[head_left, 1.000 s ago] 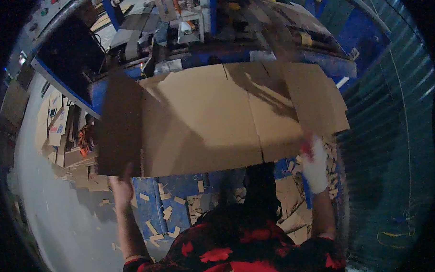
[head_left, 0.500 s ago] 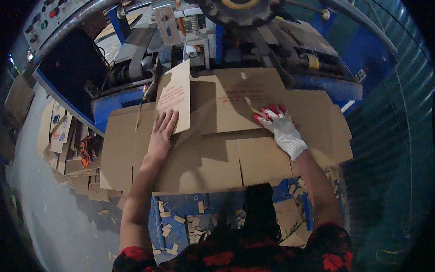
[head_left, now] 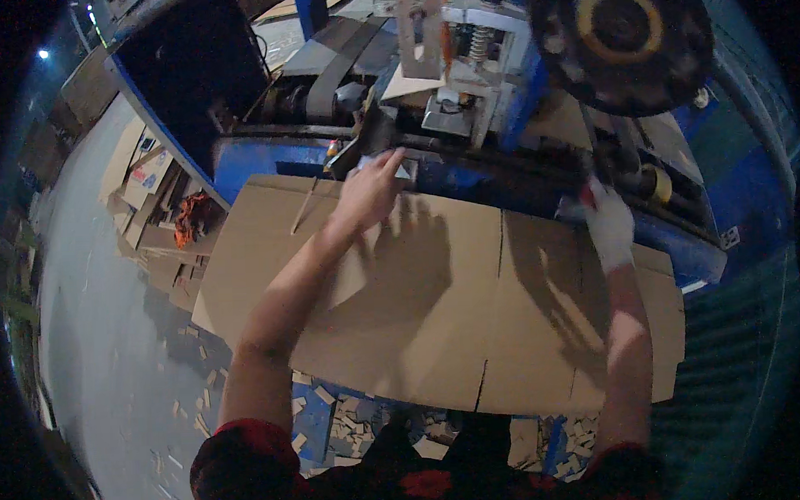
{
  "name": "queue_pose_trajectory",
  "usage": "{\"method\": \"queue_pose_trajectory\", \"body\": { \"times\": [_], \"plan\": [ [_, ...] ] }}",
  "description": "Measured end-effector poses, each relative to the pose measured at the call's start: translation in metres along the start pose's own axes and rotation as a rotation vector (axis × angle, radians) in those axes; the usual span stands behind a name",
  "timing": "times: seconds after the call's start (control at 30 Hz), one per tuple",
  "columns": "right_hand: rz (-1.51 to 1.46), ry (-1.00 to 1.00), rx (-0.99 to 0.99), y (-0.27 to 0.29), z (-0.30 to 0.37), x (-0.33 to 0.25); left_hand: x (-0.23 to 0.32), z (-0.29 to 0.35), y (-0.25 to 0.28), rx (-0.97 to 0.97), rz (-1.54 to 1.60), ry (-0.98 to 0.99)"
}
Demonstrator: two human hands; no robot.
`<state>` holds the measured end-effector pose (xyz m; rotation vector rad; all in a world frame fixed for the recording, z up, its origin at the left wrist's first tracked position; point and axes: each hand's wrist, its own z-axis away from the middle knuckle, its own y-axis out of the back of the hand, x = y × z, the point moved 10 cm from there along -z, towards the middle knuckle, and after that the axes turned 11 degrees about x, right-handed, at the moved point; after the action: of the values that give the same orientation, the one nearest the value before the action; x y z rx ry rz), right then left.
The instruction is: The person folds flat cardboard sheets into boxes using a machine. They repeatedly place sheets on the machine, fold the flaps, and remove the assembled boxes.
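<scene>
A large flat brown cardboard sheet (head_left: 401,285), slit and creased, lies in front of the blue machine (head_left: 265,158). Over its far edge reaches my bare left hand (head_left: 370,195), fingers stretched toward the machine's feed edge and holding nothing I can see. My right hand (head_left: 611,229), in a white glove with red fingertips, is at the machine's front edge farther right; its fingers are smeared by motion. Beyond my hands, a pale cardboard piece (head_left: 412,86) shows under the metal head, and another brown piece (head_left: 561,125) lies partly hidden behind the black wheel (head_left: 621,22).
A thin cardboard strip (head_left: 304,207) lies on the sheet's left part. Stacked cardboard (head_left: 156,197) with an orange bundle (head_left: 192,219) stands on the left. Small cardboard scraps (head_left: 353,432) litter the area below. Rollers and belts (head_left: 320,98) run across the machine.
The printed cardboard under my hands has left the top of the large sheet; pieces now show inside the machine. Both hands have moved forward to its edge. The view has shifted and tilted.
</scene>
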<state>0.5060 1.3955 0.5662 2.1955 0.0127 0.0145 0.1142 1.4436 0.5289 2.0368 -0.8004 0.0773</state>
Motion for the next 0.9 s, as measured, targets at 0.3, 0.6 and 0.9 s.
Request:
{"method": "queue_pose_trajectory", "body": {
  "times": [0.3,0.6,0.9],
  "plan": [
    [0.078,-0.024,-0.213,0.111,0.244,-0.015,-0.152,0.263,0.216,-0.134,-0.553,0.882],
    [0.368,-0.797,0.476,0.255,0.39,0.047,-0.17,0.319,0.257,-0.164,-0.62,0.738],
    [-0.759,-1.122,0.736,0.245,0.394,0.072,-0.05,0.254,0.304,0.007,0.459,0.497]
  ]
}}
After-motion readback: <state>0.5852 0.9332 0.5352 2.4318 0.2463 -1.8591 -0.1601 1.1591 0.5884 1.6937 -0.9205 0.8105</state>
